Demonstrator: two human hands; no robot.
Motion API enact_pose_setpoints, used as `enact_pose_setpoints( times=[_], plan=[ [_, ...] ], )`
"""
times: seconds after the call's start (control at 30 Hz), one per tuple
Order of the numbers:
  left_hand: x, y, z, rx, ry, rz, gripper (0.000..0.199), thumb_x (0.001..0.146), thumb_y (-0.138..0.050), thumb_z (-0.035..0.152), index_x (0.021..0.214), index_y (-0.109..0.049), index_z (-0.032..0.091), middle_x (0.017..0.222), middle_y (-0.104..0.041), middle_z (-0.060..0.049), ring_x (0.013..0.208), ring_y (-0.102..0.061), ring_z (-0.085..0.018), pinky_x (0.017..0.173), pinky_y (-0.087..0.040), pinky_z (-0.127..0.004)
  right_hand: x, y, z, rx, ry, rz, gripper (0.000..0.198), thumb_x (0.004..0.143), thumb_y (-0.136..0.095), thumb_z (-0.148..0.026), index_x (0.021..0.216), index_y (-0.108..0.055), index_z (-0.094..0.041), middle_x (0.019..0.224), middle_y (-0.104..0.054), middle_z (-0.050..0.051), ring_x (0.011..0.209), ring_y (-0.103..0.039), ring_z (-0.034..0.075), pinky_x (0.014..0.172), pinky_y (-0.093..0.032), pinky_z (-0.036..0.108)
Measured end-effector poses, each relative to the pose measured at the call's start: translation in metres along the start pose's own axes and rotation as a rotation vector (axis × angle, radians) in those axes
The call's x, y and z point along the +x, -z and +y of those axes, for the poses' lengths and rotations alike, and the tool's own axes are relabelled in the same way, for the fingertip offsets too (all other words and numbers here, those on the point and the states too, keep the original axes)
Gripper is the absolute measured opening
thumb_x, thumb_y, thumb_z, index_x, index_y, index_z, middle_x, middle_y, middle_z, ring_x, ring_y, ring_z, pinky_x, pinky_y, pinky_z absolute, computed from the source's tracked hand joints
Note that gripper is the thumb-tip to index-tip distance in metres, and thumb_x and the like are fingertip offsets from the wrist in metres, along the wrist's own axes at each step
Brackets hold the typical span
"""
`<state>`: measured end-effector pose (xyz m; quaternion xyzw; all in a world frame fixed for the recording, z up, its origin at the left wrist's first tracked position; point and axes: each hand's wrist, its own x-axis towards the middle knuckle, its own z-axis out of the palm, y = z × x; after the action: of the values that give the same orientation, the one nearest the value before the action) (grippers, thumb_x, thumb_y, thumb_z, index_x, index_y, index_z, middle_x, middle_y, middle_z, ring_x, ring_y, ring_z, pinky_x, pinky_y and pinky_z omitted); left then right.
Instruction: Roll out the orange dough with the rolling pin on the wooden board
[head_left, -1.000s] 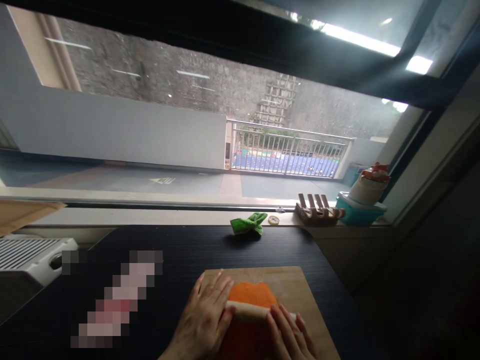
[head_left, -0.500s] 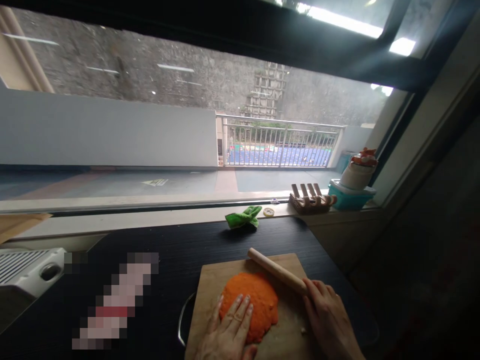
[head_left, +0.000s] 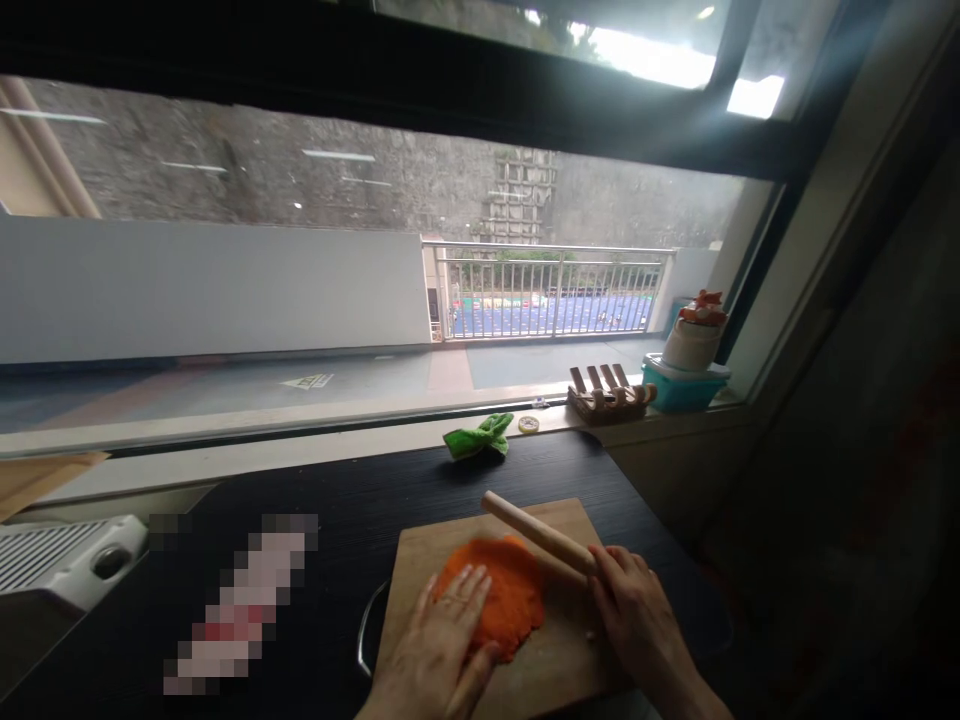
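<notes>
Resting left hand (head_left: 437, 642) flat on orange dough (head_left: 514, 585), fingers extended, thumb apart, right grip (head_left: 636, 600) pinching the near end of a wooden rolling pin (head_left: 536, 531), dough on the wooden cutting board (head_left: 564, 640) atop the black tabletop (head_left: 341, 570), probably best kept to light, even palm pressure to avoid thin spots

The surface (head_left: 352, 500) is black with a wood-like grain and slanted far corners. Toward its near side it carries a pale wooden board (head_left: 564, 660), with a curved metal handle (head_left: 363, 640) just beside the board's left edge. Near the far edge lies a crumpled green cloth (head_left: 480, 439); on the left, a pixelated patch (head_left: 241, 600) hides what is there.
</notes>
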<state>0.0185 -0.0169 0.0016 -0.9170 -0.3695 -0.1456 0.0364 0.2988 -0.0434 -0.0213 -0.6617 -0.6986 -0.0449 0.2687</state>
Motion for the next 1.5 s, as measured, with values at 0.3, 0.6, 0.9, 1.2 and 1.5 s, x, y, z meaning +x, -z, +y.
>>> enact_pose_setpoints(
  times=[0.3, 0.6, 0.9, 1.2, 1.5],
  plan=[
    [0.066, 0.018, -0.03, -0.002, 0.34, -0.16, 0.048, 0.094, -0.028, 0.036, 0.131, -0.048, 0.014, 0.14, -0.045, -0.011, 0.134, -0.035, -0.024, 0.111, -0.024, -0.05, 0.044, 0.005, -0.077, 0.016, 0.076, -0.197, 0.024, 0.092, -0.039, -0.028, 0.094, -0.062, -0.025, 0.102, -0.063, 0.003, 0.096, -0.056, 0.018, 0.086, -0.039, 0.031],
    [0.024, 0.012, -0.024, -0.062, 0.311, -0.158, 0.051, 0.093, -0.027, 0.041, 0.133, -0.046, 0.015, 0.14, -0.044, -0.011, 0.133, -0.035, -0.025, 0.11, -0.024, -0.05, 0.019, -0.024, -0.08, -0.164, 0.074, -0.209, 0.055, 0.094, -0.031, -0.047, 0.134, -0.046, -0.013, 0.143, -0.039, 0.01, 0.135, -0.027, 0.028, 0.107, -0.023, 0.045],
    [0.073, -0.002, -0.039, -0.033, 0.468, -0.143, 0.052, 0.094, -0.024, 0.04, 0.13, -0.049, 0.014, 0.138, -0.047, -0.014, 0.134, -0.034, -0.026, 0.109, -0.02, -0.055, 0.073, -0.024, -0.079, -0.141, -0.026, -0.322, 0.048, 0.095, -0.029, -0.042, 0.128, -0.053, -0.016, 0.137, -0.048, 0.011, 0.134, -0.031, 0.029, 0.105, -0.026, 0.046],
    [0.021, 0.01, -0.01, -0.037, 0.384, -0.113, 0.051, 0.094, -0.025, 0.036, 0.134, -0.044, 0.012, 0.141, -0.043, -0.011, 0.134, -0.033, -0.024, 0.111, -0.02, -0.05, 0.007, -0.026, -0.075, -0.151, 0.131, -0.132, 0.054, 0.093, -0.033, -0.049, 0.135, -0.045, -0.017, 0.143, -0.038, 0.01, 0.135, -0.027, 0.029, 0.107, -0.026, 0.049],
    [0.087, -0.006, -0.035, -0.04, 0.451, 0.018, 0.048, 0.095, -0.024, 0.034, 0.122, -0.057, 0.012, 0.132, -0.054, -0.013, 0.132, -0.036, -0.026, 0.112, -0.016, -0.054, 0.072, -0.028, -0.073, -0.262, 0.001, -0.195, 0.046, 0.095, -0.034, -0.041, 0.125, -0.056, -0.015, 0.137, -0.046, 0.015, 0.132, -0.033, 0.031, 0.104, -0.029, 0.05]
  ],
)
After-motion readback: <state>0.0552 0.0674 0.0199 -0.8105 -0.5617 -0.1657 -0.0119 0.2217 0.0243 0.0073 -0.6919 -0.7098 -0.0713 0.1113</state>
